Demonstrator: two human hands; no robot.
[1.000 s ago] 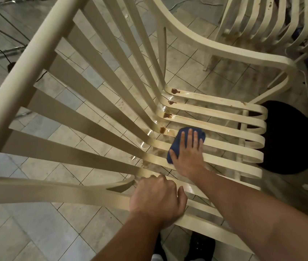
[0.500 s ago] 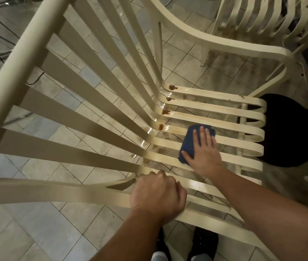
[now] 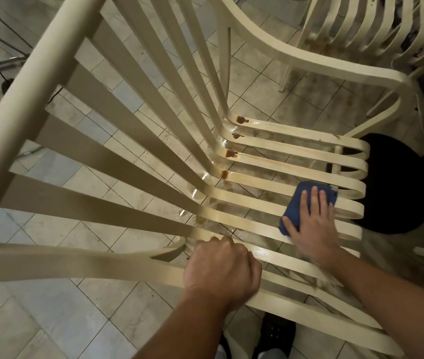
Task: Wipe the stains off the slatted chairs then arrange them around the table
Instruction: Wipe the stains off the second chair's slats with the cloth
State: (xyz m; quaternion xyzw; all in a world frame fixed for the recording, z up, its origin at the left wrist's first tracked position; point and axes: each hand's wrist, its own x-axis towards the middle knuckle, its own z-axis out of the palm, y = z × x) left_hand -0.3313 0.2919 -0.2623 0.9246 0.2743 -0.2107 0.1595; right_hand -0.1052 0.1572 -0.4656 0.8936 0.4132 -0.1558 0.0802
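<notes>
Right hand [image 3: 312,229] has slid farther out along seat slats [image 3: 270,181], fingers spread flat on blue cloth [image 3: 293,208]; left hand [image 3: 221,270] grips chair [image 3: 37,99] armrest.

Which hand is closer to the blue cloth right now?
Right. The right hand presses flat on the blue cloth; the left hand grips the chair frame nearer the person, clear of the cloth.
</notes>
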